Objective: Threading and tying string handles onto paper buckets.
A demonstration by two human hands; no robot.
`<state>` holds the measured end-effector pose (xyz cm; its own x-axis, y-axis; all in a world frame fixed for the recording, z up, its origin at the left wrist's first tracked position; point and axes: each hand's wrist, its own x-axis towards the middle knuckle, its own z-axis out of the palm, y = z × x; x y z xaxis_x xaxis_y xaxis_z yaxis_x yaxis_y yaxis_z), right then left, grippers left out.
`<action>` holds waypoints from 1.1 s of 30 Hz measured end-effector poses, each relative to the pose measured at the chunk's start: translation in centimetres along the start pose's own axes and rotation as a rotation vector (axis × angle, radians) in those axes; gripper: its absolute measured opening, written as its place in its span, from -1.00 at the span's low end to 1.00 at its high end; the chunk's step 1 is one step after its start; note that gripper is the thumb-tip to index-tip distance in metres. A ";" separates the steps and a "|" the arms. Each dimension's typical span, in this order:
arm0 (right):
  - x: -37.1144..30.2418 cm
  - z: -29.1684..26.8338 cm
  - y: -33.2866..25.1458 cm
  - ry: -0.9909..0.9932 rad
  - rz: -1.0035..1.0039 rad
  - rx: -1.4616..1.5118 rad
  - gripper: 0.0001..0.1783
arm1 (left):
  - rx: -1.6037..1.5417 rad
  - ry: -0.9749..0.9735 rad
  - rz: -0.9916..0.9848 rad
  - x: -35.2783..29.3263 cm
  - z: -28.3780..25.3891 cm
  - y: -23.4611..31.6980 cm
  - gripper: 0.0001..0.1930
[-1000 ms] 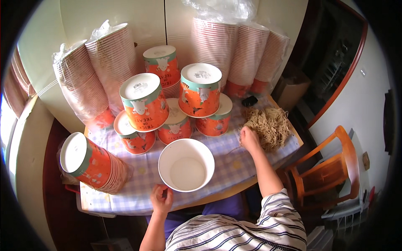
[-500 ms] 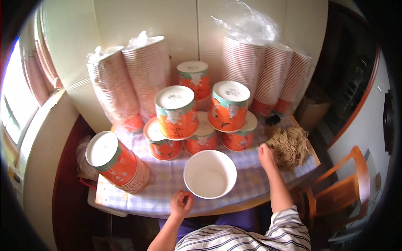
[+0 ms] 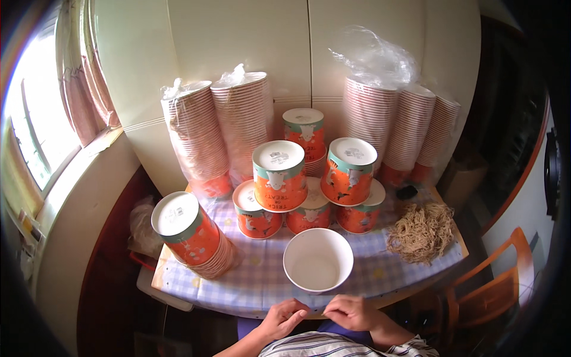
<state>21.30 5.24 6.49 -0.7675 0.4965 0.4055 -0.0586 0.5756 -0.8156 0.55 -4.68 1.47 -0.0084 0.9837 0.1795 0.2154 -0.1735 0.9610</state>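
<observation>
Just in front of my body, beyond the table's near edge, my left hand (image 3: 284, 318) and my right hand (image 3: 350, 312) face each other with fingers curled. Anything pinched in them is hidden or too thin to make out. Right above them a white-lined paper bucket (image 3: 318, 260) stands mouth up near the front of the table. Behind it, upside-down orange and green printed paper buckets (image 3: 279, 178) form a stepped pile. To the right lies a loose heap of tan string (image 3: 421, 232).
A leaning stack of nested buckets (image 3: 193, 232) stands on the left of the checked tablecloth (image 3: 256, 279). Tall plastic-wrapped stacks (image 3: 241, 122) rise at the back left, with more wrapped stacks (image 3: 372, 122) at the back right. A wooden chair (image 3: 499, 279) is at the right.
My right hand has left the side of the string heap and come to the middle. My left hand has shifted right to meet it. The view has tilted up slightly.
</observation>
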 end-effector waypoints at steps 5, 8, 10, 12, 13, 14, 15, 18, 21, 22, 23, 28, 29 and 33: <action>0.9 1.9 0.0 -0.081 -0.194 -0.269 -0.82 | -0.181 -0.127 -0.167 -0.1 0.2 0.5 -0.68; 0.7 2.2 0.6 -0.091 -0.284 -0.390 -0.79 | -0.260 -0.224 -0.272 -0.4 0.2 0.5 -0.62; 0.4 2.4 1.1 -0.079 -0.271 -0.374 -0.86 | -0.267 -0.232 -0.269 -0.4 0.3 0.5 -0.63; 0.4 2.2 0.8 -0.052 -0.263 -0.372 -0.86 | -0.274 -0.241 -0.267 -0.3 0.4 0.4 -0.65; 0.4 2.1 0.7 -0.024 -0.253 -0.372 -0.85 | -0.305 -0.242 -0.271 -0.3 0.5 0.3 -0.66; 0.4 2.1 0.7 -0.025 -0.254 -0.370 -0.85 | -0.336 -0.243 -0.274 -0.3 0.5 0.2 -0.68; 0.5 2.0 0.7 -0.014 -0.248 -0.367 -0.85 | -0.335 -0.244 -0.272 -0.2 0.5 0.1 -0.68; 0.6 1.9 0.7 -0.010 -0.240 -0.369 -0.83 | -0.311 -0.253 -0.251 0.1 0.4 -0.2 -0.69; 0.9 1.8 0.7 -0.033 -0.250 -0.386 -0.82 | -0.407 -0.223 -0.274 0.0 0.5 -0.7 -0.73; 0.9 1.8 0.7 -0.045 -0.260 -0.402 -0.83 | -0.376 -0.240 -0.259 0.0 0.4 -0.6 -0.75; 1.0 1.9 0.8 -0.046 -0.262 -0.402 -0.83 | -0.346 -0.257 -0.244 0.0 0.3 -0.7 -0.76; 1.2 1.9 0.8 -0.035 -0.251 -0.346 -0.87 | -0.260 -0.202 -0.187 -0.3 0.1 -0.5 -0.80; 1.3 1.8 0.7 -0.032 -0.251 -0.346 -0.87 | -0.209 -0.183 -0.162 -0.3 0.0 -0.3 -0.80; 1.5 2.1 0.6 -0.009 -0.227 -0.288 -0.87 | -0.245 -0.141 -0.141 -0.3 -0.1 -0.4 -0.82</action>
<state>18.81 4.94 5.75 -0.7615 0.3300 0.5578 -0.0465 0.8306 -0.5549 0.35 -4.93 1.03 0.1178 0.9927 0.0263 -0.0198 -0.0241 0.9995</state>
